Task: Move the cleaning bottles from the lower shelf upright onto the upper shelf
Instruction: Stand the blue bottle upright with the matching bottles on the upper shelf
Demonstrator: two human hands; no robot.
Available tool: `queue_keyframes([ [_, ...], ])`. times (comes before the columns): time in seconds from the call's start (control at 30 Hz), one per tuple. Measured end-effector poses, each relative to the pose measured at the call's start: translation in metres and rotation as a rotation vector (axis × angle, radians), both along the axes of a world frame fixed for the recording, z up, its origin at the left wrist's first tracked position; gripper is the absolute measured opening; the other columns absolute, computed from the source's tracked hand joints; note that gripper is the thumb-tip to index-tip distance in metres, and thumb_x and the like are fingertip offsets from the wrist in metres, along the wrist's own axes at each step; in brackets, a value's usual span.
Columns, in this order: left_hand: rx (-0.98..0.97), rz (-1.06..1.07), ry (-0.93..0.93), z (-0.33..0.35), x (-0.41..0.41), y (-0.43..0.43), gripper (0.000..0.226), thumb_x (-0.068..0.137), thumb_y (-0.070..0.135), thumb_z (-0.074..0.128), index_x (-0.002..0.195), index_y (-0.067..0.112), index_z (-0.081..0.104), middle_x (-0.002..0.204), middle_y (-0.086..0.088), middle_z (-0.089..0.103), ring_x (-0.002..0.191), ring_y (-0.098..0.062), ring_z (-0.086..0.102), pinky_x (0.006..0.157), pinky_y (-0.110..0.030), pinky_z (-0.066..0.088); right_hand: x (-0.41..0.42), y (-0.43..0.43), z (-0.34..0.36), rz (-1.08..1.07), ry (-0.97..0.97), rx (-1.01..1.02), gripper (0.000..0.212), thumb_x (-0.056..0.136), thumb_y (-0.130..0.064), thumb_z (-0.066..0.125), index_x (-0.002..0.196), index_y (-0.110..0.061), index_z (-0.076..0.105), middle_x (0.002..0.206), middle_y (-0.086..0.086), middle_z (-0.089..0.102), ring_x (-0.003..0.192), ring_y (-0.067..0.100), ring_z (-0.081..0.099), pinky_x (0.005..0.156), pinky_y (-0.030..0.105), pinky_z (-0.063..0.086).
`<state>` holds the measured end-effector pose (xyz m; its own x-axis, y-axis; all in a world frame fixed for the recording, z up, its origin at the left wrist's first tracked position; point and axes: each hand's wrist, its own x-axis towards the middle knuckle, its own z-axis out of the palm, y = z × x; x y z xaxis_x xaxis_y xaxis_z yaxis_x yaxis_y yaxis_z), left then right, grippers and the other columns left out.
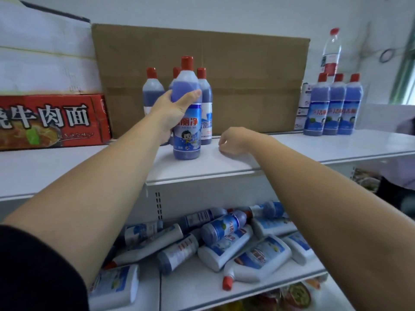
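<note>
- Cleaning bottle (186, 131): tall and round, made of translucent plastic filled with blue liquid, with a tapered neck and a red cap. It stands upright near the front edge of the smooth white upper shelf (292, 151).
- The left hand (173, 111) grips this bottle at its shoulder, with the thumb laid across the front.
- The right hand (233, 142) rests on the upper shelf just right of the bottle and apart from it. Its fingers are loosely curled and hold nothing.
- The bottle's glossy blue label shows the white characters "厕净" above a cartoon child.
- Three matching bottles (152, 90) stand upright close behind it, in front of a plain brown cardboard box (247, 75).
- A row of three bottles (332, 108) stands upright side by side further right on the same shelf.
- On the lower shelf (202, 286) lies a heap of bottles (224, 241) on their sides: round blue ones mixed with flatter white ones that have red caps.
- A red carton (51, 122) at the left is printed "牛肉面".
- A clear water bottle (331, 52) with a red cap stands behind the row on the right.
</note>
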<state>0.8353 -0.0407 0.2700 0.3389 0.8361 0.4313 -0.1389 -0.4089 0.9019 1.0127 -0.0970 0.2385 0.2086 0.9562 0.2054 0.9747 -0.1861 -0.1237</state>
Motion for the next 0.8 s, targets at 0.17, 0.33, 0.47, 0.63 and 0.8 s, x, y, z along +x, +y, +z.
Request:
queue_keyframes([
  [0.17, 0.018, -0.007, -0.033, 0.0, 0.037, -0.029, 0.035, 0.082, 0.045, 0.078, 0.103, 0.021, 0.063, 0.094, -0.006, 0.075, 0.083, -0.025, 0.074, 0.084, -0.048, 0.061, 0.032, -0.05, 0.006, 0.001, -0.026, 0.016, 0.033, 0.096, -0.029, 0.053, 0.119, -0.015, 0.071, 0.128, 0.004, 0.065, 0.116, 0.028, 0.058, 0.096, 0.03, 0.047],
  [0.33, -0.009, -0.065, -0.048, 0.001, 0.087, -0.065, 0.034, 0.083, 0.042, 0.078, 0.101, 0.018, 0.065, 0.089, -0.006, 0.072, 0.079, -0.025, 0.071, 0.082, -0.045, 0.061, 0.093, -0.107, 0.007, -0.051, 0.006, -0.005, 0.031, 0.094, -0.027, 0.057, 0.12, -0.017, 0.071, 0.123, 0.001, 0.067, 0.112, 0.025, 0.06, 0.093, 0.033, 0.047],
  [0.47, -0.014, -0.091, -0.085, 0.002, 0.14, -0.099, 0.029, 0.084, 0.039, 0.078, 0.098, 0.019, 0.063, 0.087, -0.005, 0.07, 0.072, -0.021, 0.069, 0.075, -0.039, 0.06, 0.147, -0.158, 0.006, -0.101, 0.006, -0.005, 0.031, 0.095, -0.026, 0.056, 0.12, -0.015, 0.07, 0.122, 0.004, 0.066, 0.111, 0.024, 0.059, 0.094, 0.034, 0.047],
  [0.63, -0.036, -0.137, -0.089, 0.002, 0.207, -0.135, 0.034, 0.079, 0.044, 0.081, 0.099, 0.022, 0.063, 0.091, -0.004, 0.071, 0.083, -0.024, 0.07, 0.084, -0.045, 0.06, 0.213, -0.213, 0.001, -0.167, 0.002, 0.025, 0.032, 0.099, -0.028, 0.053, 0.124, -0.014, 0.067, 0.124, 0.006, 0.065, 0.112, 0.023, 0.059, 0.097, 0.036, 0.046],
  [0.8, -0.045, -0.209, -0.058, 0.006, 0.273, -0.163, 0.042, 0.081, 0.043, 0.079, 0.112, 0.019, 0.063, 0.098, -0.003, 0.073, 0.088, -0.022, 0.072, 0.082, -0.041, 0.06, 0.271, -0.253, -0.001, -0.261, 0.022, 0.044, 0.033, 0.099, -0.029, 0.054, 0.128, -0.017, 0.064, 0.128, 0.006, 0.063, 0.116, 0.023, 0.057, 0.103, 0.037, 0.045],
])
